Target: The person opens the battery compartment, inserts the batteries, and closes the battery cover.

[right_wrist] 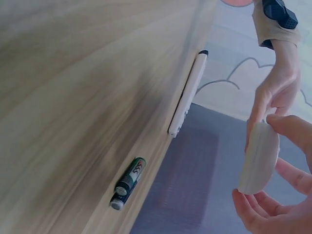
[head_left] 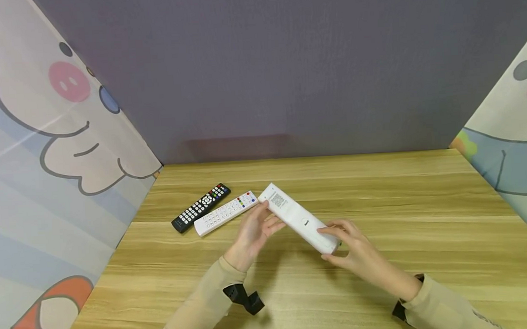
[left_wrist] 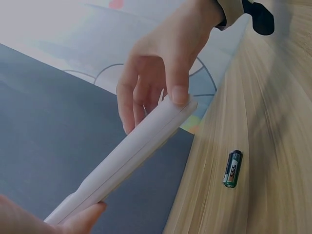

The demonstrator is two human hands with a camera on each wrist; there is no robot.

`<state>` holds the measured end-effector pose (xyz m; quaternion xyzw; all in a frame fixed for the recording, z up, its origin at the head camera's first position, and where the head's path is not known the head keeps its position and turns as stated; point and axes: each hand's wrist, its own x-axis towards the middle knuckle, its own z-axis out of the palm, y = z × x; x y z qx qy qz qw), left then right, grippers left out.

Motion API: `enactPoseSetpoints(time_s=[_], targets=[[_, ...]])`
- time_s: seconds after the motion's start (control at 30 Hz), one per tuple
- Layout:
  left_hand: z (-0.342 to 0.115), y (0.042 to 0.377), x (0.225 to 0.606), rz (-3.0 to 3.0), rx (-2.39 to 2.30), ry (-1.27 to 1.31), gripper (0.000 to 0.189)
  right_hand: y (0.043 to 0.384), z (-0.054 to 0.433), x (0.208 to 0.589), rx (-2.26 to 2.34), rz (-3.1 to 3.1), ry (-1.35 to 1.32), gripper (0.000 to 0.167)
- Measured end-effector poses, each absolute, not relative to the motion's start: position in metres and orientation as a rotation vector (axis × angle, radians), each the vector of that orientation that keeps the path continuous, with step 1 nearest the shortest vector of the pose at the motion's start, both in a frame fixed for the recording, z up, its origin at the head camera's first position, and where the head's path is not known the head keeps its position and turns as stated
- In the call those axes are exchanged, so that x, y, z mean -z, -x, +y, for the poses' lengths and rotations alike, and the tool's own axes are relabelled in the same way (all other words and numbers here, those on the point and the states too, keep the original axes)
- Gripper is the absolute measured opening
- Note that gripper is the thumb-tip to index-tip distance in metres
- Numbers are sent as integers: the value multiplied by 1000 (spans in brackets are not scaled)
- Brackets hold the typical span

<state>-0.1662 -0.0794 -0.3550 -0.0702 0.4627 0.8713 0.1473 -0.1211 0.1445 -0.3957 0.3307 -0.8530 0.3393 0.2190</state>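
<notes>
A white remote control [head_left: 293,216] is held in the air over the table, its back turned up, with a printed code label near the far end and a marked battery cover. My left hand [head_left: 251,232] holds the label end, thumb on the edge and fingers below. At the near end my right hand [head_left: 356,251] grips the remote between thumb and fingers. In the right wrist view, the end of the held remote [right_wrist: 260,158] sits between the right hand's thumb and fingertips. Two dark green batteries [right_wrist: 130,176] lie close together on the table below.
To the left on the wooden table [head_left: 427,215] lie a black remote [head_left: 201,207] and a second white remote [head_left: 226,213], side by side with buttons up. A dark grey panel [head_left: 303,73] stands at the back. Cartoon-printed cloths [head_left: 19,197] flank both sides.
</notes>
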Motion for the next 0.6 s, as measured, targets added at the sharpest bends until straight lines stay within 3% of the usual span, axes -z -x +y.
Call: enactPoseSetpoints(time_s=[0.6], targets=[[-78, 164, 356, 1319, -2490, 248, 36, 130, 138, 384, -1158, -2623, -836, 53]])
